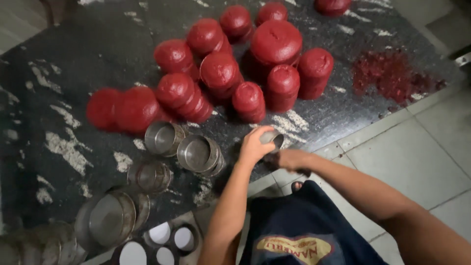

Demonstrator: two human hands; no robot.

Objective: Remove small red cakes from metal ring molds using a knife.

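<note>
My left hand (253,146) is closed around a small metal cup (273,138) held just above the near edge of a dark mat (88,59). My right hand (289,160), smeared dark red, is pressed against the cup's lower side from the right. Right behind the cup stand several red moulded cylinders (249,100) of different sizes, upright or leaning on each other. The biggest one (275,42) is at the back middle.
Several empty metal tins (197,153) lie left of my hands, with larger ones (110,218) nearer the bottom left. A patch of loose red powder (390,73) lies at the mat's right. Pale floor tiles (417,152) lie on the right.
</note>
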